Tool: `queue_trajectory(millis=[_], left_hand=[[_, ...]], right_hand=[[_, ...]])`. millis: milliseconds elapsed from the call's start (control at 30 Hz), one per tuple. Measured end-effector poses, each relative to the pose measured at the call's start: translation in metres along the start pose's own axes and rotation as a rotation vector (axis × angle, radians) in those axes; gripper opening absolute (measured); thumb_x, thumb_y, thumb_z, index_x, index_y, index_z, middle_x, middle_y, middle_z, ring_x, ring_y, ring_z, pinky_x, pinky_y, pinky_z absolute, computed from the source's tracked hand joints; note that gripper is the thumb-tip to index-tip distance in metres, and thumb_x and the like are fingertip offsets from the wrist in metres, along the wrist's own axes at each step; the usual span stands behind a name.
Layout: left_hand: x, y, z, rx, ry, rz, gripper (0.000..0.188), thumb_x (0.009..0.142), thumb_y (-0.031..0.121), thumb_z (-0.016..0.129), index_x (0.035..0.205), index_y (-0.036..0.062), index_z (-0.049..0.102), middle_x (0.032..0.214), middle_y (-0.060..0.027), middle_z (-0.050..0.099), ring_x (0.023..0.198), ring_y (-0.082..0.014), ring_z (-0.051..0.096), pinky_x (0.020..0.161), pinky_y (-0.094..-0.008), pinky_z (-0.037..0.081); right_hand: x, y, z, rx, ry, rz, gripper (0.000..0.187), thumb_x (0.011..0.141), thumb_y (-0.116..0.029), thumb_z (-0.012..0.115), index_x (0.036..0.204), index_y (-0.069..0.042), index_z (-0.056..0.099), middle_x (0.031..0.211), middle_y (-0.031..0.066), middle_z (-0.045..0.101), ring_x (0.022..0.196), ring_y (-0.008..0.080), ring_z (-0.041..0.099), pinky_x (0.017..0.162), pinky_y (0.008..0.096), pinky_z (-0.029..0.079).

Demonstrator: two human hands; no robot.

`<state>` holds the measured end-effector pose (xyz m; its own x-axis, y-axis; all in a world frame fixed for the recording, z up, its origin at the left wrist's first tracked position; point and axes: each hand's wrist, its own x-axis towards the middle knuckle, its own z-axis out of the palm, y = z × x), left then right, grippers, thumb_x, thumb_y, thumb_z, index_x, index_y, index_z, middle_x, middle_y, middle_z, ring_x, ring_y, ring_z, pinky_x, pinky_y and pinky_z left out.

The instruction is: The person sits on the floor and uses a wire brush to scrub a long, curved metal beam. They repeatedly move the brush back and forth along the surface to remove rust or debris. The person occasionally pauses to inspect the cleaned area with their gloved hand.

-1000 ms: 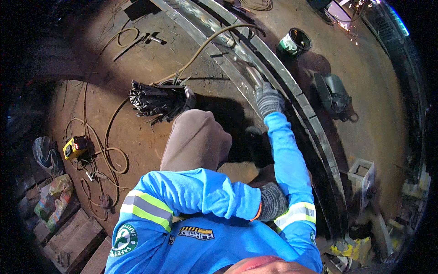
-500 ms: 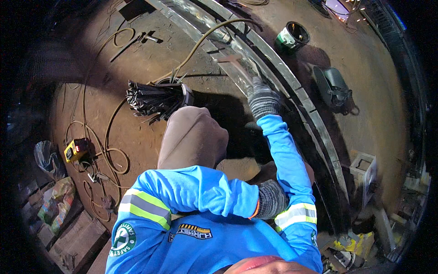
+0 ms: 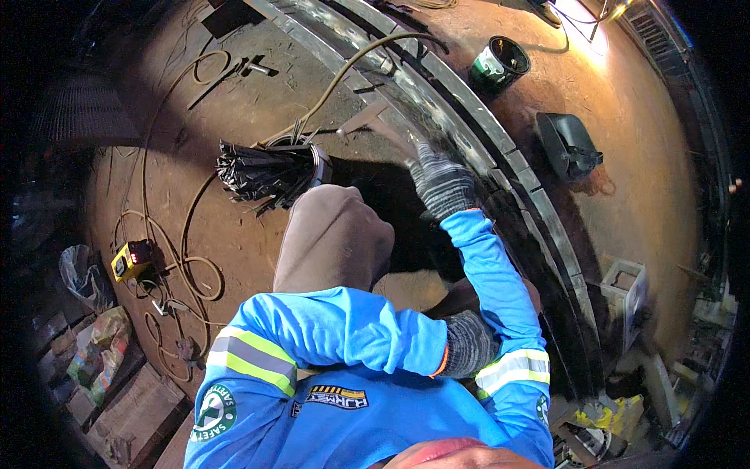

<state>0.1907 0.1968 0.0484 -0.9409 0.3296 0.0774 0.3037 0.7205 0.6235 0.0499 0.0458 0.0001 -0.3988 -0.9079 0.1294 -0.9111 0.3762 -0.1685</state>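
My right hand (image 3: 445, 186), in a grey striped knit glove, is closed round the handle of a chipping hammer (image 3: 369, 117). The hammer's narrow head is up and to the left of the hand, over the near side of a long curved metal beam (image 3: 512, 160). My left arm crosses my body. Its gloved hand (image 3: 471, 344) is tucked against my right arm near the elbow, with its fingers mostly hidden. Left of the beam, a bucket (image 3: 322, 164) lies tipped, full of dark, thin rods (image 3: 262, 172).
Beyond the beam are a paint-streaked bucket (image 3: 500, 64), a dark welding mask (image 3: 569, 147) and a pale box-shaped frame (image 3: 623, 285). Hoses (image 3: 187, 266) loop over the floor at left, near a yellow device (image 3: 130, 259). Bright light glows at the upper right.
The hammer has swung up and left, off the beam, and my right hand has drawn back slightly toward me. My left hand stays tucked. The light at the upper right is brighter.
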Motion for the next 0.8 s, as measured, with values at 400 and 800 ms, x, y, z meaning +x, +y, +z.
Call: queue_trajectory(millis=[400, 800], left_hand=[[-0.002, -0.005, 0.005, -0.006, 0.001, -0.016, 0.016, 0.067, 0.025, 0.062, 0.076, 0.0114, 0.064, 0.07, -0.0112, 0.063, 0.062, -0.0266, 0.064, 0.052, -0.0409, 0.051], [0.001, -0.003, 0.005, -0.01, 0.025, 0.0, 0.018, 0.069, 0.026, 0.062, 0.078, 0.0108, 0.063, 0.069, -0.0121, 0.061, 0.061, -0.0266, 0.062, 0.053, -0.0409, 0.05]], right_hand=[[-0.004, 0.012, 0.008, 0.165, 0.071, 0.046, 0.045, 0.088, -0.044, 0.048, 0.112, -0.008, 0.058, 0.084, 0.0222, 0.063, 0.074, 0.0385, 0.062, 0.066, 0.0493, 0.048], [-0.007, 0.031, -0.002, 0.033, -0.066, 0.071, 0.042, 0.089, -0.041, 0.047, 0.113, -0.008, 0.057, 0.087, 0.02, 0.064, 0.078, 0.0387, 0.062, 0.07, 0.049, 0.048]])
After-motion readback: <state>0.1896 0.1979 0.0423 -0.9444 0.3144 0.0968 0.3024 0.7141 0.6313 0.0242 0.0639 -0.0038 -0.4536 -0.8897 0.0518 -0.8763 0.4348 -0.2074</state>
